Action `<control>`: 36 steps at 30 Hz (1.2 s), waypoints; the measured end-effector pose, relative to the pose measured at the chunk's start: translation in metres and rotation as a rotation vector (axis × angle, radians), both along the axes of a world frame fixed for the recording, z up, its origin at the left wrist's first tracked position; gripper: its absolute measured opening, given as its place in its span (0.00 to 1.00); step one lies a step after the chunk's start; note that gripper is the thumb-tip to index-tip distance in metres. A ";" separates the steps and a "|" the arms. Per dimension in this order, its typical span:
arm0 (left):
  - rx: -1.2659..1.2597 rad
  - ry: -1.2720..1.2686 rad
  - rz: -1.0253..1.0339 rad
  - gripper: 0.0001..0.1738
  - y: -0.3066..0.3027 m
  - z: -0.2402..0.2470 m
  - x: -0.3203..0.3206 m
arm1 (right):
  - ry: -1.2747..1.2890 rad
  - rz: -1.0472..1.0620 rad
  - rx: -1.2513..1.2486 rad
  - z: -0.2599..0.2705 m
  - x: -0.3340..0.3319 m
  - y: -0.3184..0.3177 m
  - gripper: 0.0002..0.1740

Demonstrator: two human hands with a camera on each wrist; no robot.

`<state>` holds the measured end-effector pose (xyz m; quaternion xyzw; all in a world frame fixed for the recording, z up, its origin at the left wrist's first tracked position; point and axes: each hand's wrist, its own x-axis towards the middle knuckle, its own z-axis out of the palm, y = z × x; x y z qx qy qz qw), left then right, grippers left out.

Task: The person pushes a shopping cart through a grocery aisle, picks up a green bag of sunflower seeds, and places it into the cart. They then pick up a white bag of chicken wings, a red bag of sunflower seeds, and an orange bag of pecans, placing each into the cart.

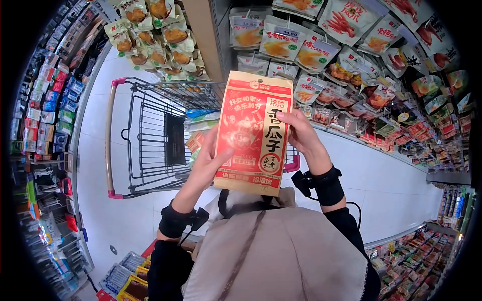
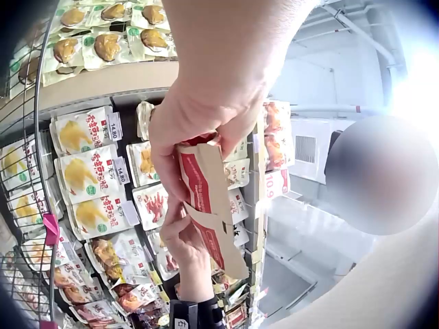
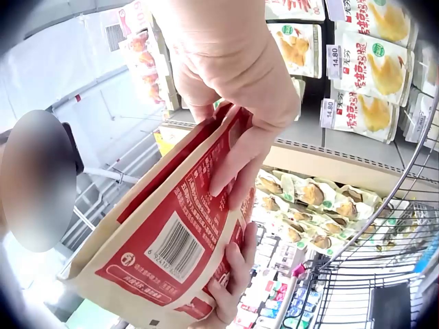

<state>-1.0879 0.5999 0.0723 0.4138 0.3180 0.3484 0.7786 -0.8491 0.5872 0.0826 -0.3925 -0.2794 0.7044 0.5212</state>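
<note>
A red and tan paper packet (image 1: pixel 253 133) with large black characters is held upright before the person's chest. My left hand (image 1: pixel 205 163) grips its left side, thumb lying on the printed front. On the right edge, my right hand (image 1: pixel 303 134) pinches it with the thumb in front. The left wrist view shows the packet (image 2: pixel 206 199) edge-on, with the left hand (image 2: pixel 199 116) curled round it. In the right wrist view the back of the packet (image 3: pixel 175 240) shows a barcode, and fingers of the right hand (image 3: pixel 236 89) lie across that back.
A wire shopping cart (image 1: pixel 150 135) with pink corner pieces stands at the left, some bags (image 1: pixel 201 123) inside it. Hanging snack packets (image 1: pixel 283 37) fill the shelves ahead and to the right. More shelves (image 1: pixel 50 110) run along the far left, and yellow packages (image 1: pixel 134 288) lie low at the left.
</note>
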 end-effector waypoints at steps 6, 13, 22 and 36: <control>-0.054 -0.019 -0.019 0.33 -0.002 0.002 0.000 | 0.007 0.011 -0.042 -0.011 -0.001 -0.001 0.22; -0.056 -0.027 -0.008 0.33 -0.004 0.000 0.000 | -0.034 0.006 -0.038 -0.009 -0.003 -0.002 0.23; -0.043 -0.034 0.025 0.34 -0.006 -0.007 0.002 | -0.075 0.027 -0.049 -0.007 -0.001 -0.004 0.23; -0.207 0.326 0.590 0.26 0.030 -0.141 -0.124 | -0.295 -0.188 -0.207 -0.093 0.061 -0.047 0.20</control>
